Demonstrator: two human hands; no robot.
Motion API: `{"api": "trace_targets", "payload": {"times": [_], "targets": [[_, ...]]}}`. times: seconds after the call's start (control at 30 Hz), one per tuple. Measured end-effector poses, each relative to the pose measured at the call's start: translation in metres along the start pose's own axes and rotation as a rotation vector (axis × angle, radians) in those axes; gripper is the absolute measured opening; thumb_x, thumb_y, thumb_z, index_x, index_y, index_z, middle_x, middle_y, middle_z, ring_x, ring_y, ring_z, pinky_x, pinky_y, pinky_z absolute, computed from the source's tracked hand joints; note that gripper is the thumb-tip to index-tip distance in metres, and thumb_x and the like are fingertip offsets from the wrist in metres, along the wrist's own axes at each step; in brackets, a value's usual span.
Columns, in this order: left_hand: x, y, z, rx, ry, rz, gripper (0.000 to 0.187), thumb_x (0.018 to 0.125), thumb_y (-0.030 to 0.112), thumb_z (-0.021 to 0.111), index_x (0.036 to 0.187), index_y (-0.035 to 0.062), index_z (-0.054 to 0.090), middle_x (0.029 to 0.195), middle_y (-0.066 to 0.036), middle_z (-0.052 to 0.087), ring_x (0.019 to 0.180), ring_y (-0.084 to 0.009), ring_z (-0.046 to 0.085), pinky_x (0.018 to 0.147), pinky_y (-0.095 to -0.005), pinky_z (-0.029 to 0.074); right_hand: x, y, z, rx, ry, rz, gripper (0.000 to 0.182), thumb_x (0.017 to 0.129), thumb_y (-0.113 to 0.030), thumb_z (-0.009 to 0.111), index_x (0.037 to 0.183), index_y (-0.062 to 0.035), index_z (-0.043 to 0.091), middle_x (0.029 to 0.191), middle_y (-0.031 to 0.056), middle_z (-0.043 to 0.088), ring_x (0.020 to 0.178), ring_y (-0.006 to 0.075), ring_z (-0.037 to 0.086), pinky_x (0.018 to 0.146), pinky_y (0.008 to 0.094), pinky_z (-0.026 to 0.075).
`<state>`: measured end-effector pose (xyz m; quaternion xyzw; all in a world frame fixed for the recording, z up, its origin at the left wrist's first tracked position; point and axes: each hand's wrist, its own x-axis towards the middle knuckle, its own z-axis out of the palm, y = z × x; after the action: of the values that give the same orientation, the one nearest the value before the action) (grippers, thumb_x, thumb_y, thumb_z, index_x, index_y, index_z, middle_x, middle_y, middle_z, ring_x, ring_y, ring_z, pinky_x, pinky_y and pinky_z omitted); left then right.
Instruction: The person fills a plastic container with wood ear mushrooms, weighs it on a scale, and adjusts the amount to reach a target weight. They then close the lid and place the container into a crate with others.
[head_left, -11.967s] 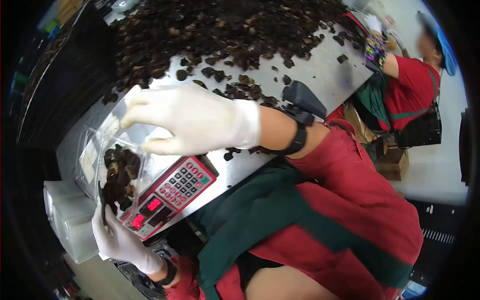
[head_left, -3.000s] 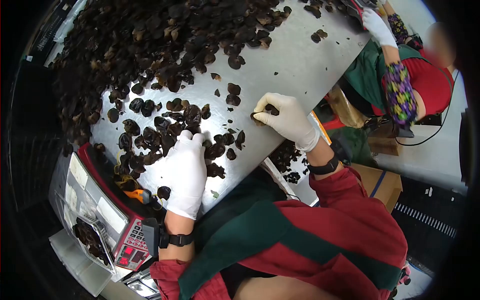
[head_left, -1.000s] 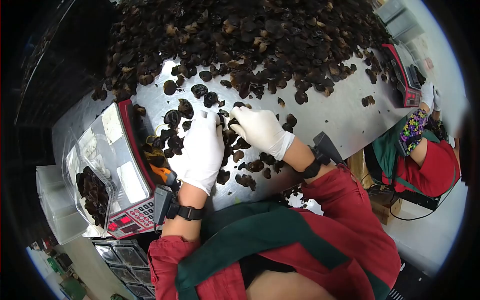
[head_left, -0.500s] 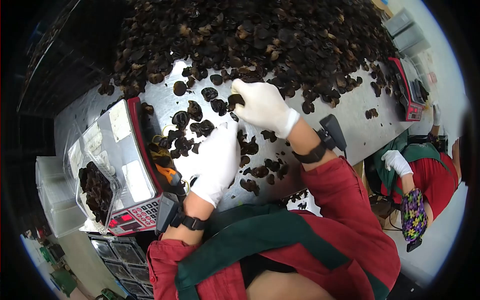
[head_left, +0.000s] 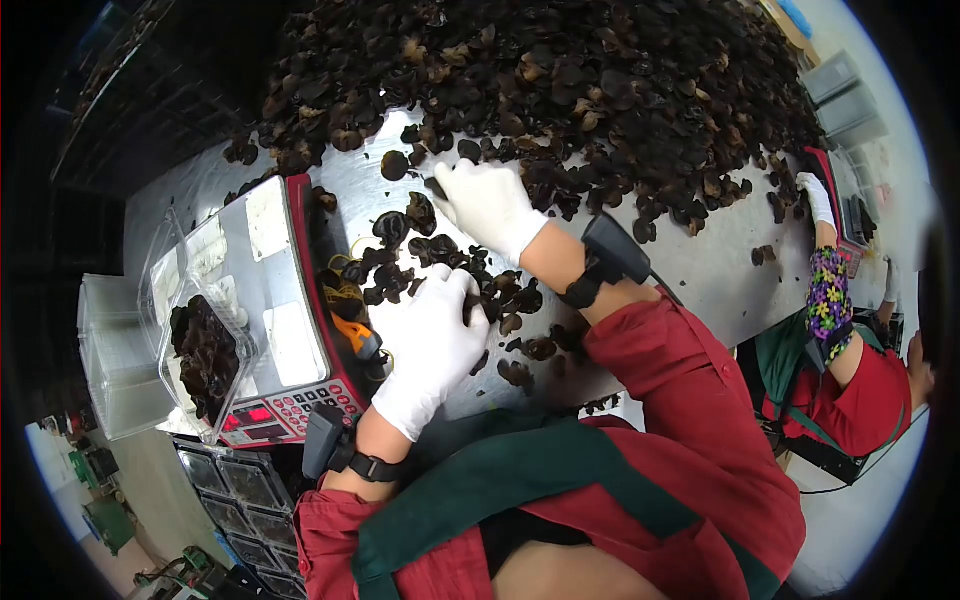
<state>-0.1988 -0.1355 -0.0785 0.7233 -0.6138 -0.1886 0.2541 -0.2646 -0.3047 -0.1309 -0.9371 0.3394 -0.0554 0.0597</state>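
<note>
My right hand [head_left: 490, 205], in a white glove, is closed in a pinch, with a dark wood ear mushroom [head_left: 435, 188] at its fingertips. It is just short of the big mushroom pile. My left hand [head_left: 430, 345], also gloved, is lower on the metal table with its fingers curled down among loose wood ears [head_left: 515, 295]. Dark pieces show between its thumb and fingers. More single wood ears [head_left: 392, 228] lie between and beyond the hands. To the left, a clear plastic box [head_left: 205, 360] holding wood ears sits on a red-framed scale [head_left: 290, 345].
A large wood ear heap [head_left: 560, 90] covers the table's far side. An orange-handled tool [head_left: 355, 335] lies beside the scale. Clear empty boxes [head_left: 120, 350] are stacked at the left. At right, a co-worker's gloved hand [head_left: 818, 203] is by another red scale [head_left: 848, 245].
My right hand has moved left with a wood ear, while my left hand has dropped slightly toward me. The co-worker's hand has reached up to the far scale. The view has shifted slightly.
</note>
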Motion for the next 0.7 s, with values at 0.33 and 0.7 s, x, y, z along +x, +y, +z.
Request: {"api": "trace_targets", "payload": {"times": [0.33,0.7], "targets": [[0.083,-0.037,-0.013,0.303,0.192,-0.219,0.022,0.085,0.029,0.073,0.091,0.0089,0.066,0.083,-0.016,0.07,0.08,-0.0343,0.069,0.069,-0.0438,0.054,0.005,0.024,0.006,0.348,0.064,0.066,0.021,0.09,-0.021,0.064,0.105,-0.0067,0.059,0.092,0.0162,0.07,0.085,0.0351,0.069,0.074,0.0448,0.054],[0.063,-0.02,-0.008,-0.522,0.118,-0.302,0.016,0.088,0.018,0.07,0.098,0.005,0.069,0.08,-0.007,0.071,0.068,-0.0134,0.065,0.059,-0.0292,0.048,-0.055,0.032,-0.082,1.187,0.096,0.376,0.028,0.092,-0.019,0.068,0.113,0.0,0.065,0.081,0.0043,0.068,0.072,0.0081,0.058,0.066,0.0269,0.048]]}}
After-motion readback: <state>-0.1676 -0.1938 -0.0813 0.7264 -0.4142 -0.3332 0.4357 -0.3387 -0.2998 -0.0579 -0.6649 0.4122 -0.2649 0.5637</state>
